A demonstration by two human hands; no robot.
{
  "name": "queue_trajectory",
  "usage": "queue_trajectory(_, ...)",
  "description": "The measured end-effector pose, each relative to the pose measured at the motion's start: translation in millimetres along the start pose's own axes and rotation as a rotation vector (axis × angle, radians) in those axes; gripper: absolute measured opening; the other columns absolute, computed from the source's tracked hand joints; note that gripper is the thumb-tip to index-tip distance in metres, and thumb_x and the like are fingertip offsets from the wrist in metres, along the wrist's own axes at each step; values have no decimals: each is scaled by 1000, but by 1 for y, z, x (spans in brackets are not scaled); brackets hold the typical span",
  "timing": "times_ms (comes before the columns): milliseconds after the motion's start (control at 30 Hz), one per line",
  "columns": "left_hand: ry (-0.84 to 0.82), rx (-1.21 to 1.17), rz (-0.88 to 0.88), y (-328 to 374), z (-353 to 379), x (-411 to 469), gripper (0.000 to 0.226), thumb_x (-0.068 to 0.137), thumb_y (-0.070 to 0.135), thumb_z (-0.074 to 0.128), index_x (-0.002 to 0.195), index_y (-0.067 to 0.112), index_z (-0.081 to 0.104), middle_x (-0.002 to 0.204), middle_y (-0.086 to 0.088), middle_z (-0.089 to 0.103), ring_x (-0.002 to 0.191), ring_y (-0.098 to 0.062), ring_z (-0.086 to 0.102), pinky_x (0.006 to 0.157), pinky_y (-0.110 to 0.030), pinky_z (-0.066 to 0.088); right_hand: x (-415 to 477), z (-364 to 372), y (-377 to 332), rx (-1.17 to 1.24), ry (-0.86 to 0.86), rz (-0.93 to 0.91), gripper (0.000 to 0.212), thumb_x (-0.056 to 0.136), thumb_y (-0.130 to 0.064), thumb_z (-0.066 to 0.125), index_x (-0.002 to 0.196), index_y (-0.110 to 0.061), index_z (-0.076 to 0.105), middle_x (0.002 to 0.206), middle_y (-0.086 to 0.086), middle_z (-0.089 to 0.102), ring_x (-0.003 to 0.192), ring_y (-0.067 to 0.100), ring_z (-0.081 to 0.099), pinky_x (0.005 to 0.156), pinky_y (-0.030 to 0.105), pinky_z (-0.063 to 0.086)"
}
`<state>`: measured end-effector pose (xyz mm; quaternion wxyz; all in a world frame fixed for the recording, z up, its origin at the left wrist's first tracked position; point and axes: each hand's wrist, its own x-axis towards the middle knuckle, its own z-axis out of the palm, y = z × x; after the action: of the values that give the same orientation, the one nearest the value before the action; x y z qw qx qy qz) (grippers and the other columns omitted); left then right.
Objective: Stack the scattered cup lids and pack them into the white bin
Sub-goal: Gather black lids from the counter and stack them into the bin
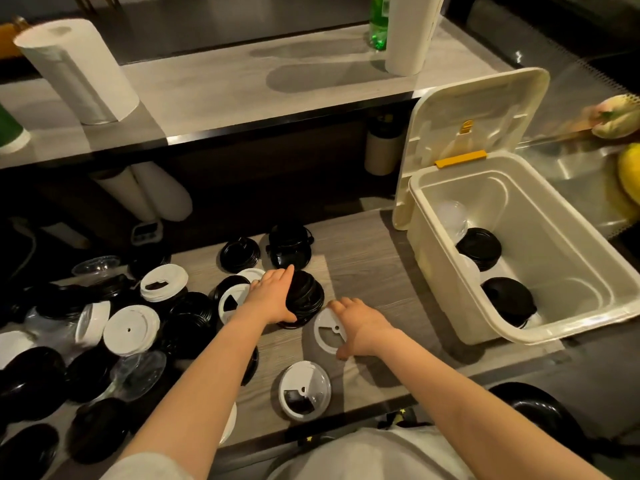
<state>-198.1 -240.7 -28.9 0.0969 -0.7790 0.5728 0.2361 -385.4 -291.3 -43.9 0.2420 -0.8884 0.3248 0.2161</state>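
Note:
Black, white and clear cup lids lie scattered over the wooden counter, most of them at the left. My left hand grips a tilted stack of black lids at the counter's middle. My right hand rests on a single white lid, fingers curled around its right edge. Another white lid lies nearer to me. The white bin stands at the right with its hinged cover up. Inside it lie two black lid stacks and some clear lids.
A paper towel roll stands on the raised shelf at back left, a white cup stack and a green bottle at back right. Fruit lies to the right of the bin. A black dish sits at my lower right.

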Motion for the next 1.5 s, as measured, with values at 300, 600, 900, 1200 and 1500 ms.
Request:
queue_trajectory(300,39,-53,-8,3,-1,-1,104,72,47,74,150,17,12,146,-3,25,136,-23,21,110,-40,25,-23,-42,27,312,256,15,97,69,-40,78,146,-16,25,143,2,36,130,23,39,101,33,40)
queue_trajectory(600,295,-289,12,64,-59,-9,101,67,44,80,143,12,21,142,-6,25,134,-24,23,111,-38,27,-95,-136,60,416,738,-106,82,74,-31,78,140,-11,34,128,-6,35,120,6,32,97,21,31)
queue_trajectory(900,369,-471,103,146,-98,-7,108,65,47,81,146,19,16,147,-4,23,133,-23,33,108,-39,35,-121,-131,172,356,661,177,86,70,-41,78,140,-20,32,139,1,39,126,20,42,99,34,39)
queue_trajectory(1200,337,-585,41,192,-92,-4,107,66,55,75,148,22,15,147,-1,23,133,-21,33,107,-39,35,-90,-119,199,-40,97,188,64,74,-45,71,123,-17,40,118,3,55,102,23,55,77,33,46)
queue_trajectory(1500,417,-567,-7,201,-86,-5,111,64,57,76,149,25,12,146,1,21,133,-20,32,109,-40,35,-50,-92,195,-408,11,193,71,80,-50,65,135,-18,33,129,8,44,115,28,52,81,38,44)
